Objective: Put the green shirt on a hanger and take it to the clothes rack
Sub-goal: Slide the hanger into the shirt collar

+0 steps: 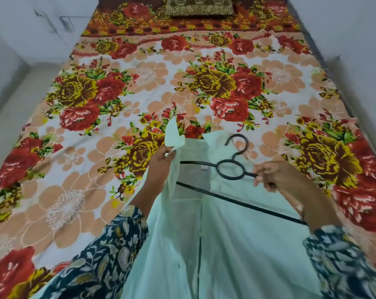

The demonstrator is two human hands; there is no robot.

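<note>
Green shirt (225,244) cloth hangs open above the floral bedsheet (96,100), its collar edge pinched by the left hand (161,161) just left of the black hanger (230,172). Shirt fabric hides the hanger's left end. The right hand (273,175) grips its right arm beside the ring, and a brown pillow (200,6) lies far beyond the hanger.

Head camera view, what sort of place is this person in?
Most likely a home bedroom. A bed with a floral bedsheet fills the view, a brown patterned pillow lies at its far end, and plain pale walls close it in. The green shirt and black hanger are held over it.
</note>
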